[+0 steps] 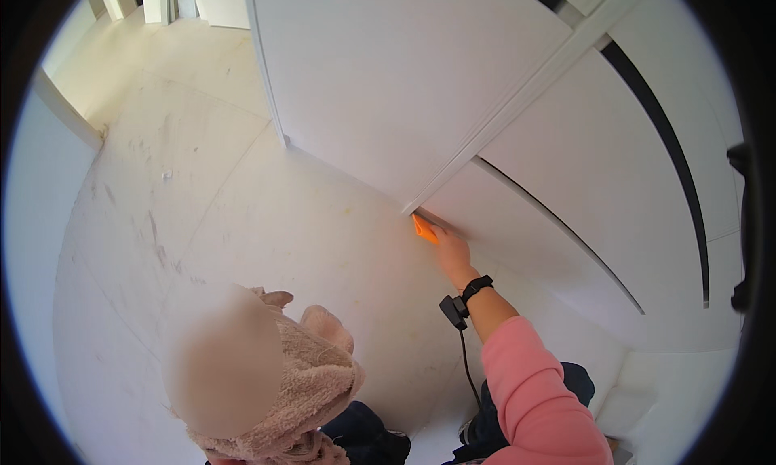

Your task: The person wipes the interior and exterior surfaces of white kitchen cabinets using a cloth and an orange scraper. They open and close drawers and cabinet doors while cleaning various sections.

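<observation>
My right hand (453,256) grips a folded orange piece, seemingly a cloth (425,228). Its tip meets the foot of the white cabinet front (503,204), beside the bottom of an upright strip (445,177). A black strap with a small device (464,301) circles my right wrist, and a cable hangs from it. My left hand is not visible. At lower left, a fuzzy pinkish-beige fabric thing (321,368) lies before me; part of it is blurred, and I cannot tell what it is or whether my left hand is beneath it.
Pale floor (242,235) with dark smudges and a small scrap (167,175) stretches to the left. A tall white panel (388,59) rises ahead. Dark handle slots (667,132) cross the cabinet. My dark-trousered legs (364,428) are below; a doorway corner (100,139) is at left.
</observation>
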A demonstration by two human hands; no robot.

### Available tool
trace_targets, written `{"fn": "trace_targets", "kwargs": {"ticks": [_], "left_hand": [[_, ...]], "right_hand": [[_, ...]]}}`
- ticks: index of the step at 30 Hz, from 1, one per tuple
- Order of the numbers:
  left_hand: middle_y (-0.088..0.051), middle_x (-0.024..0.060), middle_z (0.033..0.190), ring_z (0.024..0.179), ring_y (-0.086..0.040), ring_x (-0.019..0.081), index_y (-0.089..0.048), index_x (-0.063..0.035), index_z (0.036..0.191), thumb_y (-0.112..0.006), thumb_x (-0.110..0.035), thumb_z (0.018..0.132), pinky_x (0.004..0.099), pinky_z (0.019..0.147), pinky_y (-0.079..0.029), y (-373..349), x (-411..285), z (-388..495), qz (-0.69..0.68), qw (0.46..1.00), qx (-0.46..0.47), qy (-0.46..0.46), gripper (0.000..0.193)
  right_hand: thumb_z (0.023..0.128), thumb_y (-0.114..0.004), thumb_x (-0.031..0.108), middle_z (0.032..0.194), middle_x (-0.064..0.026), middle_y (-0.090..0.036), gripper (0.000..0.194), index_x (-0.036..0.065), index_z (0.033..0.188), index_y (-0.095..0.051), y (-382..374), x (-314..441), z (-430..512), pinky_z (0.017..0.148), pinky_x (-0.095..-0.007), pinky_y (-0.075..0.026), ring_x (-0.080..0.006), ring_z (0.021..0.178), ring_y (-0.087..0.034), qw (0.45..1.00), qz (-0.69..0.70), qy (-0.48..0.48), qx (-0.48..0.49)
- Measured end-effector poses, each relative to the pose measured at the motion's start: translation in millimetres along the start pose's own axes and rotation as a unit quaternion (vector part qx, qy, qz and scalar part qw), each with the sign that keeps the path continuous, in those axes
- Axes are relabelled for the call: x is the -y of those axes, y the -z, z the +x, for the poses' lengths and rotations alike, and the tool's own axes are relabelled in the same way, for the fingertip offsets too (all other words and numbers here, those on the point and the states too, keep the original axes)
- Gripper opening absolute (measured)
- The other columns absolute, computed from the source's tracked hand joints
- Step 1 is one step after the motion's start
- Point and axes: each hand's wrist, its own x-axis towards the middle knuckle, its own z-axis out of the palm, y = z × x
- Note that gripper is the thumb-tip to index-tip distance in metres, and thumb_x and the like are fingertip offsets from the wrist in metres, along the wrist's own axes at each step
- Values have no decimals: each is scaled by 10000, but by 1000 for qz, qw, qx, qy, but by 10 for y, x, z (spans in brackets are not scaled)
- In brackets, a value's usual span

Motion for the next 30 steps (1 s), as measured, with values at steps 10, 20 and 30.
{"fn": "trace_targets", "kwargs": {"ticks": [10,20,30], "left_hand": [[-340,155,1398,1285,-355,269,-279,-13,1365,-670,-274,763,397,1048,-315,252,-217,723,29,966,-64,-250,764],[-374,212,1339,1275,-329,369,-423,-20,1280,-684,-177,688,424,1040,-315,811,-286,1395,68,938,-199,-276,666],[-416,157,1280,1221,-405,296,-430,-21,1255,-725,-212,693,397,1025,-338,1031,-79,1180,133,947,-182,-229,663]], "right_hand": [[893,-482,313,1022,-211,-635,444,58,1255,-501,471,1214,-794,805,-420,-475,-350,933,-603,919,103,-1,381],[926,-468,313,1086,-190,-590,457,56,1301,-427,2789,1862,-75,903,-366,-440,-292,1005,-576,926,-11,-13,377],[896,-492,289,1112,-212,-579,512,59,1332,-355,1815,1621,513,712,-392,-519,-336,906,-609,939,103,-14,328]]}}
